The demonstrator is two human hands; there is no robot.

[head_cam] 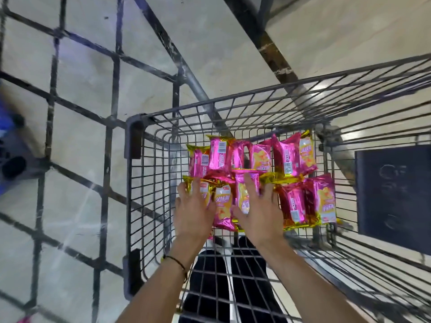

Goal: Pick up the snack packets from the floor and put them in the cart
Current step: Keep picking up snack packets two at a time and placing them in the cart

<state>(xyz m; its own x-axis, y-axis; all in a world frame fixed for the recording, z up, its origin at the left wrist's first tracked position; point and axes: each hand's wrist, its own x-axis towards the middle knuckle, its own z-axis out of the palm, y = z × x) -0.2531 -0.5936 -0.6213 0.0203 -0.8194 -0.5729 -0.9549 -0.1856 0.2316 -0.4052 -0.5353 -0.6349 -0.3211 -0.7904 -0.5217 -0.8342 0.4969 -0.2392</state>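
We are pressing our left hand [193,213] and right hand [262,212], fingers spread flat and gripping nothing, onto light, crinkly, slippery snack packets [224,201] in the cart [135,206], best pinched at their sealed edges.

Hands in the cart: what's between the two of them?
In the head view, pink and gold snack packets lie between the left hand and the right hand, on the wire cart floor.

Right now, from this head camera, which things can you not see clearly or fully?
- Packets under the left hand and right hand: covered, so grip unclear.
- Snack packets count: they overlap in the cart.
- Blue and dark object at the left edge: blurred, cut off.
- Marks on the dark panel: too faint.
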